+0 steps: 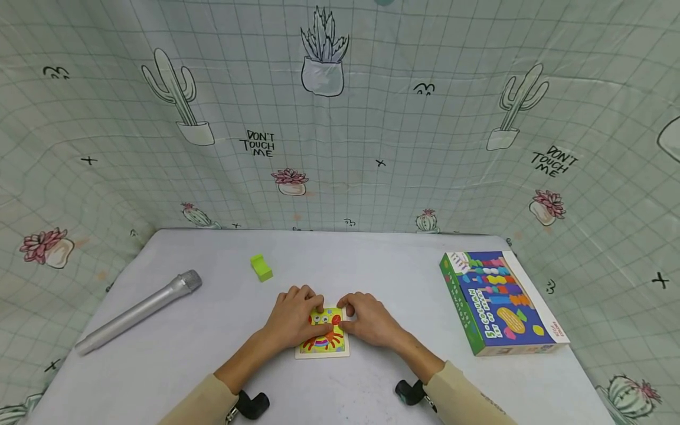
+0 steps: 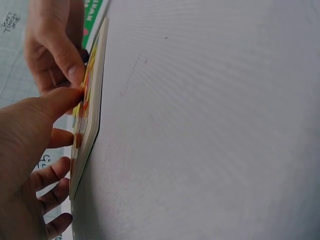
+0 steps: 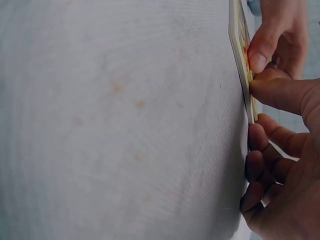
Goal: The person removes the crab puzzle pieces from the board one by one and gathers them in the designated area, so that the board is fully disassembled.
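A square wooden jigsaw puzzle (image 1: 323, 347) with a red crab on a yellow ground lies on the table, between both hands. My left hand (image 1: 292, 319) reaches over it from the left. Its thumb and index finger touch the picture; the other fingers are loosely bent in the left wrist view. On the other side, my right hand (image 1: 373, 321) pinches the puzzle's far right part between thumb and index finger. The right wrist view shows its remaining fingers curled beside the pale board edge (image 3: 239, 55). The fingers hide part of the crab.
A light green wavy block (image 1: 261, 268) lies beyond the left hand. To the left is a silver microphone (image 1: 140, 310). A blue and green game box (image 1: 502, 304) lies on the right of the white table (image 1: 372, 389). A patterned curtain (image 1: 372, 130) hangs behind.
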Action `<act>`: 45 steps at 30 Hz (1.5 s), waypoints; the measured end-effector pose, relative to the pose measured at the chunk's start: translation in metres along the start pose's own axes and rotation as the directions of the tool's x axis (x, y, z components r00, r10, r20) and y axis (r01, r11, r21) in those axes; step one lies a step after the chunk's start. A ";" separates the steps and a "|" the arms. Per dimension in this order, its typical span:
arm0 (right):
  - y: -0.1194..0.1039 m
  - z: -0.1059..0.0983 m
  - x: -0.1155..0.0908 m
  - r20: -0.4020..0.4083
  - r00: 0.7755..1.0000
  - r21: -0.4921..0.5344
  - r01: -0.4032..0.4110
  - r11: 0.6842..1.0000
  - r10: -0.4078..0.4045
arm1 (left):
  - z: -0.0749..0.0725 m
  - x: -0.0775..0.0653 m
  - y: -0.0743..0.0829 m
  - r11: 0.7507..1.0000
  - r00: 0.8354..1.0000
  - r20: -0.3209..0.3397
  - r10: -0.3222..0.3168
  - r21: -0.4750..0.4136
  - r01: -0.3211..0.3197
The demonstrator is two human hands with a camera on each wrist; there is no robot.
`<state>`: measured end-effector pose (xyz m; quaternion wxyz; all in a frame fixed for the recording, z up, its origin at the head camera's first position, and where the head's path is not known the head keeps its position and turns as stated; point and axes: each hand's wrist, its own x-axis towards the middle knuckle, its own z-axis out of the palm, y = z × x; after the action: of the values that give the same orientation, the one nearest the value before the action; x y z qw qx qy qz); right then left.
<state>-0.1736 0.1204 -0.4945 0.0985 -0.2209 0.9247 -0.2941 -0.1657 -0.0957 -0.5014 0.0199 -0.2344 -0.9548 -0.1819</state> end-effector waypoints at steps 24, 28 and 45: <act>-0.002 0.000 -0.001 -0.072 0.997 0.218 -0.007 0.976 0.024 | 0.000 -0.003 0.002 1.000 1.000 -0.012 -0.026 -0.004 0.025; -0.002 0.000 -0.002 -0.063 0.998 0.230 -0.010 0.973 0.025 | 0.000 -0.004 0.003 1.000 0.999 -0.014 -0.029 -0.008 0.029; 0.018 -0.018 -0.012 -0.139 0.984 0.295 -0.067 0.953 0.113 | 0.000 -0.002 0.002 1.000 1.000 -0.007 -0.029 0.003 0.029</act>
<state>-0.1746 0.1481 -0.4897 0.0711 -0.1382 0.8856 -0.4376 -0.1625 -0.0945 -0.5011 0.0208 -0.2197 -0.9583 -0.1814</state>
